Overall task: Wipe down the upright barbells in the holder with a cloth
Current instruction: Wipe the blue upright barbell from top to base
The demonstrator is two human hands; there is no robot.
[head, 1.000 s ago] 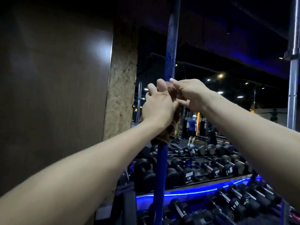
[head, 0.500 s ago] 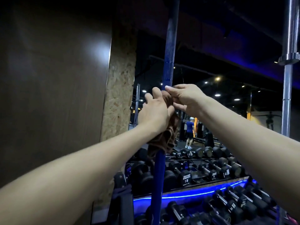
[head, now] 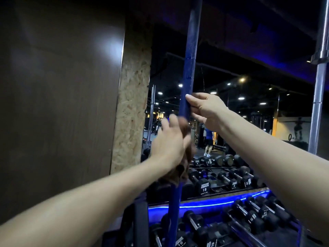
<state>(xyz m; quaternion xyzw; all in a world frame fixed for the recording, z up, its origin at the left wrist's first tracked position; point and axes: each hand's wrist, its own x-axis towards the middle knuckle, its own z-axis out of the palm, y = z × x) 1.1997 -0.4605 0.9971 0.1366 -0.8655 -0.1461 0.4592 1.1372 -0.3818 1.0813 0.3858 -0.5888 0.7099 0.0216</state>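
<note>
A blue upright barbell (head: pixel 189 65) runs from the top of the view down to the bottom centre. My left hand (head: pixel 169 143) grips a brown cloth (head: pixel 179 173) wrapped round the bar, and the hand is blurred with motion. Just above it my right hand (head: pixel 207 109) holds the bare bar, thumb in front, fingers behind. A second, silver barbell (head: pixel 319 82) stands upright at the right edge. The holder at the bars' feet is out of sight.
A dark wood-panel wall (head: pixel 58 97) and a chipboard edge (head: pixel 130 111) stand close on the left. Dumbbell racks (head: pixel 231 179) with blue strip lighting fill the lower right behind the bar. A person (head: pixel 208 139) stands far back.
My left hand has slid the cloth down the blue bar, away from my right hand. The right hand has stayed higher on the bar, now on bare metal.
</note>
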